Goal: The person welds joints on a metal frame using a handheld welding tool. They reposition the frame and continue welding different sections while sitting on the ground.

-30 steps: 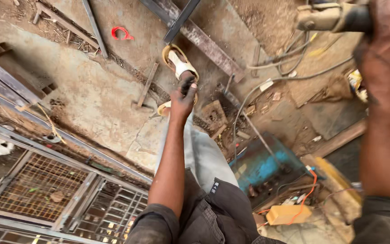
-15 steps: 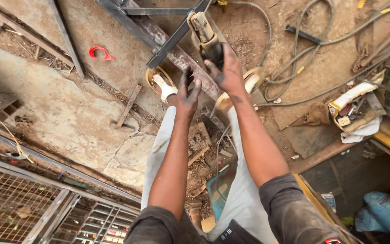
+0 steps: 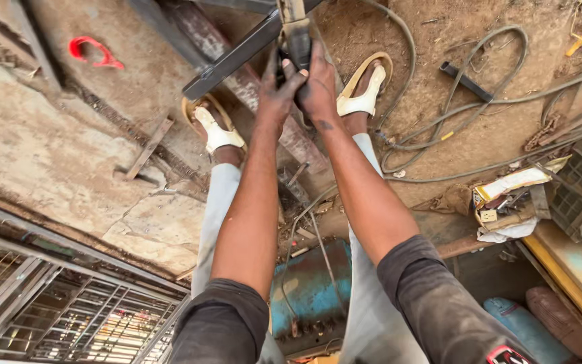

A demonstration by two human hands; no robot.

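Two hands, left hand and right hand, fingers closed around a power tool above a dark steel bar | Floor: packed dirt, cracked concrete, cables, steel grille | Change: hands now clasped together, closer than half a second ago | Hidden: tool's top cut off by frame edge.

A power tool is gripped between the left hand and the right hand, above a metal bar crossed by a beam. One sandalled foot is placed left of them, the other right. Cables are spread further right, a grille at lower left
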